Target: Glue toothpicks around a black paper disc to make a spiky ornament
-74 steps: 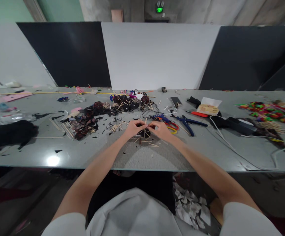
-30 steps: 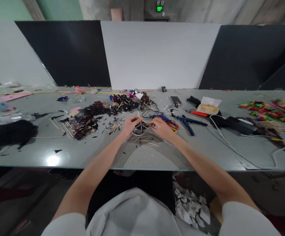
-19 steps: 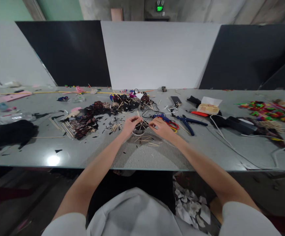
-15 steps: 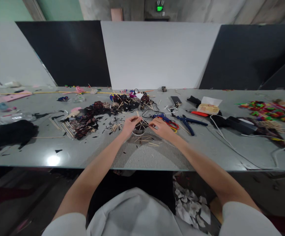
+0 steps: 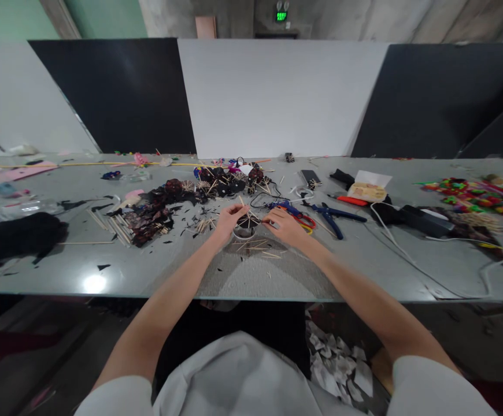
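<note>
My left hand [image 5: 228, 219] and my right hand [image 5: 283, 225] meet over a small dark piece with thin wooden sticks poking out of it [image 5: 248, 220], held just above a white ring [image 5: 243, 233] on the grey table [image 5: 364, 260]. Both hands pinch the spiky piece from either side, fingers curled. Loose wooden sticks [image 5: 255, 247] lie on the table just in front of my hands.
A heap of dark spiky pieces [image 5: 217, 185] and dark scraps [image 5: 145, 216] lies to the left and behind. Red-handled scissors [image 5: 301, 221] and blue pliers [image 5: 332, 216] sit to the right, with cables [image 5: 407, 254], a phone [image 5: 310, 177] and colourful items [image 5: 472, 196] farther right. Black cloth [image 5: 15, 237] lies far left.
The spiky piece has been lifted off the table and now sits above the white ring, which has come into view. My hands have shifted slightly away from me.
</note>
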`<state>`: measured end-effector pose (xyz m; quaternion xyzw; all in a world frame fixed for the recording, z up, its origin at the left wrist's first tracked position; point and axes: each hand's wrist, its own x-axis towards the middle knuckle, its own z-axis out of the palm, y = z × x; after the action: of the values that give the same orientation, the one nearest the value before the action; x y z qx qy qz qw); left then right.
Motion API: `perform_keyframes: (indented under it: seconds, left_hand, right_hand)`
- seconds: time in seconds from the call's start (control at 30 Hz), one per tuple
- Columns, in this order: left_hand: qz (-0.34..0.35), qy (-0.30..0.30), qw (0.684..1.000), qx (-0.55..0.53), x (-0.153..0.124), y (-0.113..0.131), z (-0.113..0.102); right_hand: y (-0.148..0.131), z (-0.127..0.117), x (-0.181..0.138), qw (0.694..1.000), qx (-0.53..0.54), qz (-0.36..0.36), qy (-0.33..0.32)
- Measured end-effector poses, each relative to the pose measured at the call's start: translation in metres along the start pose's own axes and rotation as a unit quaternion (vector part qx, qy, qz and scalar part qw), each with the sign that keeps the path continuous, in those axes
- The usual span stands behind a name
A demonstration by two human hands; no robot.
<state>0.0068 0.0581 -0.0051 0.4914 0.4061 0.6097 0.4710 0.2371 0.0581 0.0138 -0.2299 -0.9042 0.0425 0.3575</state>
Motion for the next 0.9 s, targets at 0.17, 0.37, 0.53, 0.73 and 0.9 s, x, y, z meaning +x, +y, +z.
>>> perform_keyframes:
  seconds: [0.17, 0.37, 0.53, 0.73, 0.9]
  left_hand:
    - [0.003, 0.001, 1.0, -0.004, -0.001, 0.0024, 0.0003]
    - [0.02, 0.011, 1.0, 0.003, -0.0014, 0.0053, -0.0006]
    - [0.027, 0.003, 1.0, 0.01, -0.0005, 0.0047, -0.0008]
    - [0.045, 0.003, 0.999, 0.023, 0.0015, 0.0044, -0.0034]
    - [0.046, -0.002, 0.998, 0.048, -0.0004, 0.0063, -0.0029]
  right_hand:
    - [0.0006, -0.0003, 0.0004, 1.0, -0.013, -0.016, -0.001]
    - [-0.0004, -0.001, 0.0005, 1.0, -0.016, -0.017, -0.003]
    - [0.0003, -0.0009, -0.0002, 1.0, -0.024, -0.019, -0.008]
    - [0.0004, -0.0018, -0.0004, 0.998, -0.049, -0.026, -0.023]
    - [-0.002, -0.0032, -0.0001, 0.999, -0.043, -0.025, -0.02]
